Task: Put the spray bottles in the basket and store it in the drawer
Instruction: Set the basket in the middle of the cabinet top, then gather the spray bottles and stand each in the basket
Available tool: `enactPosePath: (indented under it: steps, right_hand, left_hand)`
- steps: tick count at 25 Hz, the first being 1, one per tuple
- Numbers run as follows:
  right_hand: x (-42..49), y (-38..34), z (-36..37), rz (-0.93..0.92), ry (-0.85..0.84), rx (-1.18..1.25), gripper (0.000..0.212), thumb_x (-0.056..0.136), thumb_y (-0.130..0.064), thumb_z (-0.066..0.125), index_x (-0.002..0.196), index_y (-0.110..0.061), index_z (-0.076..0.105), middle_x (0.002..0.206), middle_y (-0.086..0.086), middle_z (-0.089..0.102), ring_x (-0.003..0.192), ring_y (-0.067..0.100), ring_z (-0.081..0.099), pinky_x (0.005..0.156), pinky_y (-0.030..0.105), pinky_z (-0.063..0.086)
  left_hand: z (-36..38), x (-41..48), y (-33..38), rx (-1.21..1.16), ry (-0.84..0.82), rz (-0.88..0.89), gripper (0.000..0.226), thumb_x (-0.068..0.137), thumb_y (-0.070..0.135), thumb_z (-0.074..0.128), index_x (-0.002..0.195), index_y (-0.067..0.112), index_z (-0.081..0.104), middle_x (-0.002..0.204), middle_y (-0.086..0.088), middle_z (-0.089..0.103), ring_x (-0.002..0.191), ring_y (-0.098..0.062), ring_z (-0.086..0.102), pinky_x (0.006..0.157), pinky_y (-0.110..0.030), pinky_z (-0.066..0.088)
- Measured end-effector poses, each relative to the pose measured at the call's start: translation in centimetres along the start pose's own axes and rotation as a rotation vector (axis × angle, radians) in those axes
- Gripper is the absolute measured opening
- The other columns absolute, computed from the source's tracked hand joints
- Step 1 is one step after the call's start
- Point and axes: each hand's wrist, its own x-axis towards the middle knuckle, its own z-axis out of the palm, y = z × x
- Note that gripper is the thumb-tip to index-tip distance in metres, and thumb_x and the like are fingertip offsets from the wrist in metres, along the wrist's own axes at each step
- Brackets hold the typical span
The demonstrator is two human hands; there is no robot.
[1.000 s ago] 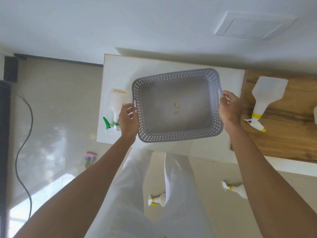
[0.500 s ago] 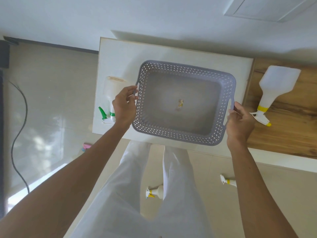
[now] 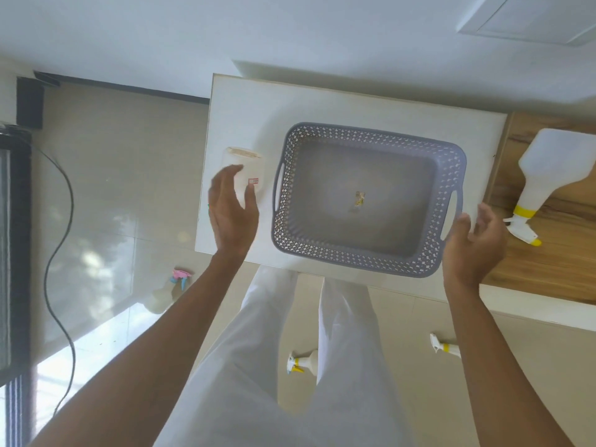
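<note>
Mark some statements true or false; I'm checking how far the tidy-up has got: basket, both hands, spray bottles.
1. The grey basket holds no spray bottle. True.
2. The right hand grips the basket's handle. False: it is open beside the handle, gripping nothing.
3. A yellow-trigger spray bottle lies on the wooden top. True.
4. The left hand is inside the basket. False: it is outside, by the white bottle left of it.
5. Every bottle is up on a surface. False: several lie on the floor, among them a pink-trigger bottle.
</note>
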Motion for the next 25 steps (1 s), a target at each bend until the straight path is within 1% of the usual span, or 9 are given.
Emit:
enactPosePath:
  steps: [3, 5, 7, 9, 12, 14, 19, 21, 25]
  right_hand:
    - [-2.0, -0.5, -0.9, -0.039, 0.053, 0.025, 0.04, 0.096, -0.016, 0.056, 0.134, -0.005, 0.062, 0.14, 0.014, 0.058, 0.128, 0.022, 0.058, 0.101, 0.029, 0.051]
    - [-3.4, -0.7, -1.2, -0.036, 0.056, 0.032, 0.038, 0.095, -0.015, 0.057, 0.131, -0.006, 0.063, 0.14, 0.014, 0.056, 0.126, 0.018, 0.057, 0.096, 0.014, 0.05]
    - [-5.0, -0.9, -1.3, -0.036, 0.05, 0.045, 0.036, 0.094, -0.012, 0.058, 0.129, -0.005, 0.065, 0.138, 0.016, 0.055, 0.122, 0.016, 0.057, 0.087, -0.005, 0.04]
    - [-6.5, -1.4, -1.3, -0.032, 0.031, 0.054, 0.033, 0.096, -0.012, 0.058, 0.128, -0.007, 0.065, 0.136, 0.015, 0.057, 0.119, 0.014, 0.057, 0.091, 0.005, 0.048]
    - [-9.4, -3.3, -0.7, -0.118, -0.016, 0.075, 0.028, 0.1, -0.011, 0.059, 0.126, -0.008, 0.066, 0.13, 0.01, 0.063, 0.11, 0.008, 0.061, 0.09, 0.032, 0.059]
    - [-11.2, -5.2, 0.0, -0.18, -0.116, 0.141, 0.025, 0.101, -0.008, 0.059, 0.125, -0.008, 0.067, 0.123, 0.002, 0.067, 0.104, 0.005, 0.066, 0.09, 0.028, 0.057]
    - [-15.6, -10.2, 0.9, -0.044, -0.338, 0.331, 0.023, 0.101, -0.001, 0.06, 0.117, -0.014, 0.068, 0.117, -0.005, 0.072, 0.105, 0.008, 0.07, 0.096, 0.029, 0.056]
    - [-16.5, -12.5, 0.5, 0.058, -0.361, 0.441, 0.022, 0.102, -0.006, 0.06, 0.11, -0.024, 0.07, 0.111, -0.009, 0.075, 0.102, 0.013, 0.073, 0.095, 0.03, 0.059]
    - [-15.2, -16.6, -0.3, 0.078, -0.588, 0.614, 0.028, 0.101, -0.048, 0.053, 0.117, -0.032, 0.07, 0.118, -0.009, 0.077, 0.11, 0.009, 0.073, 0.096, 0.023, 0.059]
  left_hand:
    - [-0.5, 4.2, -1.9, 0.242, -0.249, -0.161, 0.071, 0.092, 0.046, 0.063, 0.154, 0.032, 0.03, 0.154, -0.016, 0.035, 0.135, -0.038, 0.042, 0.106, -0.051, 0.042]
    - [-0.3, 7.1, -2.3, 0.274, -0.47, -0.199, 0.083, 0.087, 0.059, 0.063, 0.154, 0.043, 0.016, 0.153, -0.016, 0.036, 0.137, -0.038, 0.042, 0.108, -0.054, 0.04]
    - [-0.2, 8.8, -2.6, 0.252, -0.577, -0.136, 0.078, 0.085, 0.061, 0.065, 0.149, 0.034, 0.029, 0.14, -0.016, 0.053, 0.129, -0.037, 0.05, 0.108, -0.049, 0.041]
    - [-1.0, 10.1, -2.5, 0.199, -0.541, -0.173, 0.065, 0.082, 0.06, 0.069, 0.134, 0.027, 0.048, 0.125, -0.011, 0.063, 0.118, -0.033, 0.059, 0.103, -0.042, 0.049]
    - [-5.7, 11.3, -1.8, -0.141, -0.389, -0.42, 0.055, 0.073, 0.062, 0.074, 0.114, 0.029, 0.058, 0.11, 0.0, 0.063, 0.104, -0.024, 0.067, 0.081, -0.041, 0.062]
    - [-9.7, 11.2, -1.0, -0.507, -0.351, -0.561, 0.054, 0.07, 0.06, 0.077, 0.109, 0.028, 0.059, 0.112, 0.002, 0.066, 0.106, -0.024, 0.071, 0.077, -0.048, 0.063]
    - [-12.6, 5.6, 1.2, -1.269, -0.438, -0.744, 0.066, 0.077, 0.049, 0.072, 0.136, 0.024, 0.057, 0.13, -0.003, 0.066, 0.12, -0.026, 0.066, 0.095, -0.044, 0.057]
    - [-10.8, 2.5, 2.7, -1.287, -0.398, -0.703, 0.069, 0.072, 0.037, 0.074, 0.136, 0.022, 0.053, 0.128, -0.002, 0.065, 0.119, -0.025, 0.064, 0.094, -0.041, 0.057]
    - [-6.9, -2.5, 4.9, -1.078, -0.419, -0.278, 0.087, 0.065, 0.01, 0.083, 0.142, 0.016, 0.043, 0.135, 0.006, 0.061, 0.122, -0.013, 0.061, 0.09, -0.028, 0.058]
